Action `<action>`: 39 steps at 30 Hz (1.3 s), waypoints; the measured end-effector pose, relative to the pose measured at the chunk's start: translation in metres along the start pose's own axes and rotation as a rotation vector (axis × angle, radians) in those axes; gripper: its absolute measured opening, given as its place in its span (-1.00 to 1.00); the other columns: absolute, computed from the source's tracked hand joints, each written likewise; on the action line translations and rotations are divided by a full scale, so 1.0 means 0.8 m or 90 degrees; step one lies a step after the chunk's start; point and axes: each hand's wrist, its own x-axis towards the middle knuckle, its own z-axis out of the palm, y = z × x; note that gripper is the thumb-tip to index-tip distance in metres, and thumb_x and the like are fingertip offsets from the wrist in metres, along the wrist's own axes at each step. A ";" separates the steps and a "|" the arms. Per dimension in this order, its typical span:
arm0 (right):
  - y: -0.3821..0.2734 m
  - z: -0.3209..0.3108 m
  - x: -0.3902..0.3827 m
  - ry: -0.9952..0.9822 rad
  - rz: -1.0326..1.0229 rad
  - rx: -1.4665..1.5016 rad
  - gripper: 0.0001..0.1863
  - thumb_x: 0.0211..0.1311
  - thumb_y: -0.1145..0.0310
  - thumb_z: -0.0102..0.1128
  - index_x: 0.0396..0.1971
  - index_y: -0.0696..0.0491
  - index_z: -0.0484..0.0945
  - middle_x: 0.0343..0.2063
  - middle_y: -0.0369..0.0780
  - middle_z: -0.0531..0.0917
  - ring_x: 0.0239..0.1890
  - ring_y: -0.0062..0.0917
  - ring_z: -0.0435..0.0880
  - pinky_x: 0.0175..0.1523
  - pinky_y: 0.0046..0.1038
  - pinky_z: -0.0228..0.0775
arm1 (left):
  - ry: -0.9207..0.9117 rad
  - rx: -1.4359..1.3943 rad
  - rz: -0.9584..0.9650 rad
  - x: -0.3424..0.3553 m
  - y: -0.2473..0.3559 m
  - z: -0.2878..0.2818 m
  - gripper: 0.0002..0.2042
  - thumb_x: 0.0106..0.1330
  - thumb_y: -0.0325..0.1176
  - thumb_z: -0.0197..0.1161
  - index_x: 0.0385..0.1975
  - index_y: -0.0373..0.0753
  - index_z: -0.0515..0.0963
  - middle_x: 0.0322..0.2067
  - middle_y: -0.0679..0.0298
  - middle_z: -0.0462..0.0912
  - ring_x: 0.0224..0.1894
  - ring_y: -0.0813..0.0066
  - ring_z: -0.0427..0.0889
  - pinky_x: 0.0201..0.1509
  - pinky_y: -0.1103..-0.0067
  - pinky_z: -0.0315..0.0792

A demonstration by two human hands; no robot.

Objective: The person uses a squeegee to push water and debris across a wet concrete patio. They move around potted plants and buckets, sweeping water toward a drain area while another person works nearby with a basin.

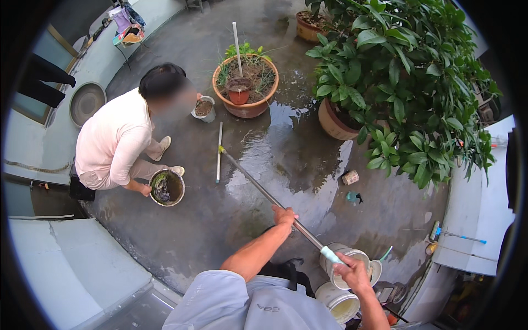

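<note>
A floor squeegee [258,188] with a long metal pole slants across the wet concrete. My left hand [284,216] is wrapped round the middle of its pole. Lower down, my right hand [353,272] grips the pole near its pale green end sleeve. The squeegee's narrow blade [219,166] lies on the floor, past a yellow joint, close to a crouching person [118,132] in a light pink top. That person's hand holds the rim of a round bucket [167,187] with dark, murky contents.
A big orange planter [247,109] and a grey pot [204,110] stand beyond the blade. To the right, a large leafy plant [407,82] overhangs the floor. A can [350,177] and a teal bottle [353,197] lie nearby. White buckets [344,305] stand beside my right arm.
</note>
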 end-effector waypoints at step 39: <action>-0.040 0.258 0.342 -0.215 0.118 0.241 -0.42 0.28 0.28 0.20 0.31 -0.07 0.32 -0.57 -0.44 0.44 -0.61 -0.77 0.30 -0.53 -0.64 0.14 | 0.261 0.450 0.188 0.442 0.081 -0.172 -0.46 0.33 -0.33 0.08 0.18 -0.43 0.02 -0.39 -0.05 0.62 -0.47 0.19 0.68 -0.41 0.36 0.57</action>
